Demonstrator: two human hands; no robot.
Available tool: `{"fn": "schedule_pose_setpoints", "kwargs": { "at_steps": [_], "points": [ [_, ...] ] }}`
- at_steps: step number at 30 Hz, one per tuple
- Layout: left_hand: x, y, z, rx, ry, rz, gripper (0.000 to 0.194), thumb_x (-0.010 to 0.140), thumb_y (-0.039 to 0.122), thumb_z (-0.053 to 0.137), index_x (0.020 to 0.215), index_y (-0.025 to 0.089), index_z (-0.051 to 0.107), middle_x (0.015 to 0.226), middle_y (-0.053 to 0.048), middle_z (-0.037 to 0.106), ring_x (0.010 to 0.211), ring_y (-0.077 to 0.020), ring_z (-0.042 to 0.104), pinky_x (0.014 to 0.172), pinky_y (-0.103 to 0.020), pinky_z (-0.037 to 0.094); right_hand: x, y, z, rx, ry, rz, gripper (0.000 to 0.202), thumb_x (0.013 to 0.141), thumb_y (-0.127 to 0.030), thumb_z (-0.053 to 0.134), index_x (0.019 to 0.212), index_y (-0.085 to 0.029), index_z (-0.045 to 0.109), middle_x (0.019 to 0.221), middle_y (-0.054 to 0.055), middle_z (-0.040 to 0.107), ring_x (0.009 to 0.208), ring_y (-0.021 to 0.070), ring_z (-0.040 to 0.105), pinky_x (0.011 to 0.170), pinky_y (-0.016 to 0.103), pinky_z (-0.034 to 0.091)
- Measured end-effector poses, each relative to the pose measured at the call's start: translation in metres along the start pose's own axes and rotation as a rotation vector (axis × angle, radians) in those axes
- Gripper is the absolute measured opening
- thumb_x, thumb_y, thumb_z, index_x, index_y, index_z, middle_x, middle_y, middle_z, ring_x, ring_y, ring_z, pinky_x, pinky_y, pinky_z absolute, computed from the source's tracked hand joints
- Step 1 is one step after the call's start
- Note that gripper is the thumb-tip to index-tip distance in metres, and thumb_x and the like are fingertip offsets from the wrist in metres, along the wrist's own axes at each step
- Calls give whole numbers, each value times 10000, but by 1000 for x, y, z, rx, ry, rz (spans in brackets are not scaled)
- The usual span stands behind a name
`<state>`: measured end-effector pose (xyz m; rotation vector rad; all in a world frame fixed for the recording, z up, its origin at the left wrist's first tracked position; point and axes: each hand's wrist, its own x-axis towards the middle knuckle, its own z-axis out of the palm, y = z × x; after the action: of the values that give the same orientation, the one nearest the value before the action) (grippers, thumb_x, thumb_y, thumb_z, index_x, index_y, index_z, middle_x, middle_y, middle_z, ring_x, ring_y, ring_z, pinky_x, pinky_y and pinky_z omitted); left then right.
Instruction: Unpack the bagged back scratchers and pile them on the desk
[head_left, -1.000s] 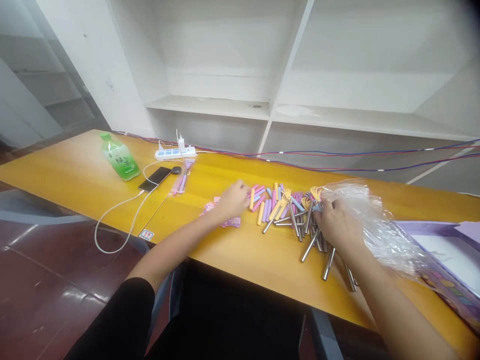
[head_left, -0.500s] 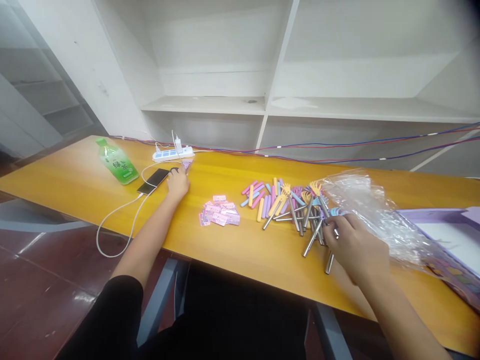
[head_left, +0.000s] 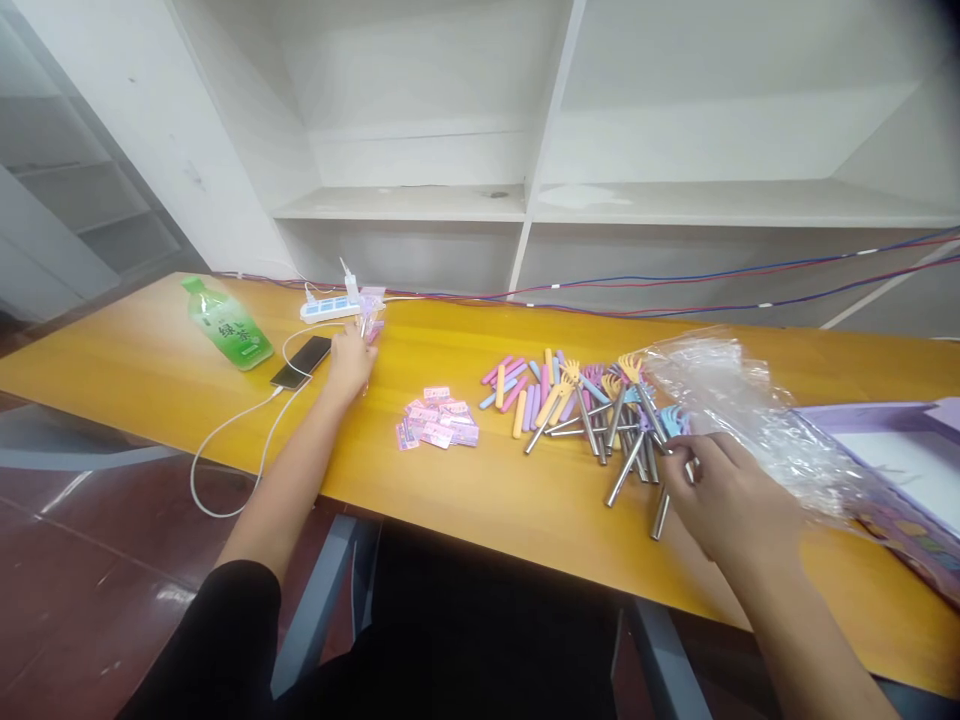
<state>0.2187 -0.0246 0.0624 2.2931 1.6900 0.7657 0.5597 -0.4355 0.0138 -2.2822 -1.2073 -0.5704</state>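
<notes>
My left hand [head_left: 351, 362] is closed at the back left, beside the power strip. Beyond its fingers shows a purple back scratcher in a clear plastic wrapper [head_left: 371, 303]; its lower part is hidden by the hand. My right hand [head_left: 727, 495] pinches the lower end of a steel back scratcher rod with a yellow claw head [head_left: 630, 367], at the right side of a loose heap of back scratchers [head_left: 619, 483]. A blue claw [head_left: 674, 420] lies just beyond these fingers. Pastel handle sleeves [head_left: 517, 414] lie left of the heap.
Small pink printed cards [head_left: 436, 433] are piled mid-table. A phone [head_left: 302, 362] on a white cable, a green bottle [head_left: 231, 325] and a power strip [head_left: 328, 309] occupy the left. Clear plastic bags [head_left: 739, 400] and a purple box [head_left: 847, 412] lie right. White shelving [head_left: 420, 203] stands behind.
The wrapped back scratcher at my left hand shows more of itself and sits higher beyond the fingers. My right hand has shifted slightly right and toward me.
</notes>
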Motion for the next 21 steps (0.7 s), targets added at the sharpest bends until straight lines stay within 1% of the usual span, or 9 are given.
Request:
{"fn": "schedule_pose_setpoints", "kwargs": {
  "at_steps": [2,5,8,10,12,14,16,19,21],
  "points": [
    [-14,10,-14,-108,-45,22,411,946,199,533,1340,86,571,1130,-193,682,1100,-340,651,948,-428,524,-3,-6,-5,65,50,-14,255,969,-352,533,899,-209,731,931,78,736,708,196,615,580,324,351],
    [-61,26,-32,-408,-320,78,333,1000,261,427,1208,123,646,771,-38,568,674,-185,565,649,-294,507,-12,-25,-14,364,-109,60,266,1004,-399,542,1019,-212,731,791,42,673,614,163,584,580,314,422],
    [-130,41,-42,-1096,-1028,28,434,1034,379,499,1387,137,569,677,67,358,521,-106,332,488,-210,348,-25,-55,-17,813,-341,189,414,1028,-509,590,1346,-245,620,1010,59,694,641,147,617,546,287,490],
    [-175,49,-41,-1215,-1361,-79,511,1067,478,559,1488,195,499,674,93,322,495,-75,244,458,-173,262,-33,-76,-14,1067,-438,241,593,1004,-556,640,1506,-285,478,1236,102,660,714,154,656,497,270,500],
    [-210,54,-34,-1209,-1556,-199,576,1050,501,639,1537,262,446,680,100,353,474,-55,229,438,-149,229,-39,-93,-9,1201,-541,299,652,976,-576,688,1511,-284,457,1213,102,672,683,150,649,447,253,468],
    [-231,59,-18,-1174,-1671,-265,547,1030,543,664,1471,269,491,675,96,421,430,-47,260,397,-145,257,-43,-105,-4,1248,-648,356,516,971,-586,701,1324,-229,582,925,40,693,555,126,572,430,242,419],
    [-242,64,2,-1162,-1773,-307,551,1027,704,546,1237,198,607,621,82,453,365,-55,287,342,-176,312,-47,-112,0,1298,-713,374,383,991,-577,685,1068,-206,637,681,-28,597,485,105,487,469,244,413],
    [-252,74,27,-1208,-1881,-388,775,979,881,335,904,160,606,561,54,466,301,-60,301,294,-219,349,-54,-117,5,1441,-726,236,311,1015,-507,680,935,-206,683,823,19,652,676,143,615,660,287,525],
    [-259,81,34,-1286,-1813,-417,676,971,835,481,967,168,587,641,43,560,306,-41,325,300,-196,355,-58,-117,9,1464,-713,70,268,991,-449,726,866,-212,728,1055,69,668,936,197,680,829,331,555]
  ]
}}
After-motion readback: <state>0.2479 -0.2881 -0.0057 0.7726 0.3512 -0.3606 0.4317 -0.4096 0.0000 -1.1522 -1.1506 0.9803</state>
